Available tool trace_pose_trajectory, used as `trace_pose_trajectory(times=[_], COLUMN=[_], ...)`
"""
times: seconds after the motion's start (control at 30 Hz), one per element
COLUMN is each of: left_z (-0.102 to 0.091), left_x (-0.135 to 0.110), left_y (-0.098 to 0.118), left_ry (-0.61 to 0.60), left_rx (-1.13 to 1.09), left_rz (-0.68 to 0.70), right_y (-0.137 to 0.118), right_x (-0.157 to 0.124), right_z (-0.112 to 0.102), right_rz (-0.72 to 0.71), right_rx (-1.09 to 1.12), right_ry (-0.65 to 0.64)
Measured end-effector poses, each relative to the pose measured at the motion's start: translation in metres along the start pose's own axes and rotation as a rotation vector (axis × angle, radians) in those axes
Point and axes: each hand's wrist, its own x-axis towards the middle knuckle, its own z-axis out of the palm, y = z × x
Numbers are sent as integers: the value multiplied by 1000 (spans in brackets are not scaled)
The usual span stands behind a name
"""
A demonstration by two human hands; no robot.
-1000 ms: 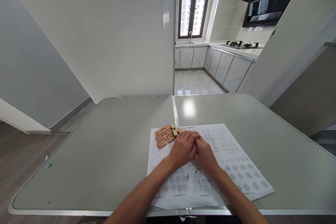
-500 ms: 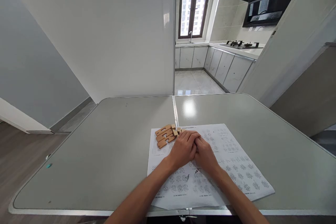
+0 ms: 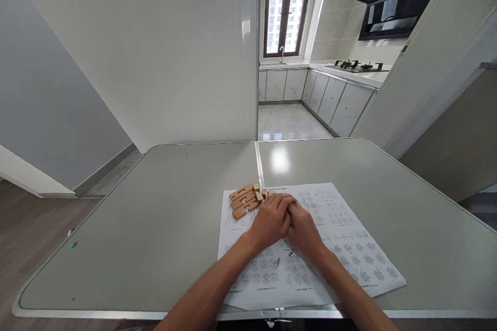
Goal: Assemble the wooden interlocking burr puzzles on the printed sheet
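Note:
My left hand (image 3: 272, 220) and my right hand (image 3: 305, 227) are folded together over a printed paper sheet (image 3: 248, 289). The left fingers are curled, pressed against the right ones where they meet. The palms face down and inward, so anything inside them is hidden. Just beyond the left hand lie flat, notched wooden puzzle pieces (image 3: 241, 200), side by side at a slant. Small pale wooden blocks (image 3: 259, 196) touch their right ends, and the left knuckles partly cover this cluster.
The sheet, printed with rows of small line drawings, lies on a grey-green folding table (image 3: 135, 238) with a metal rim and a centre seam. A small teal bit (image 3: 72, 244) is near the left edge. Beyond are a white panel (image 3: 174, 51) and a kitchen with a gas hob (image 3: 359, 65).

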Motion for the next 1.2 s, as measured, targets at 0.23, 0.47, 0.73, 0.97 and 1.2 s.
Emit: trace_pose_trajectory(times=[0.23, 0.47, 0.73, 0.97, 1.2], left_z=[0, -1, -1, -1, -1], left_x=[0, 0, 0, -1, -1], left_y=[0, 1, 2, 0, 1], left_ry=[-1, -11, -14, -32, -26], left_rx=[-12, -20, -24, -24, -23], left_rz=[-9, -16, -25, -29, -36], right_y=[-2, 3, 3, 1, -4], right_x=[0, 0, -2, 0, 0], right_z=[-2, 1, 1, -1, -3], right_rz=[6, -1, 12, 6, 25], right_rx=[22, 26, 36, 32, 42], right_ry=[-3, 0, -2, -2, -13])
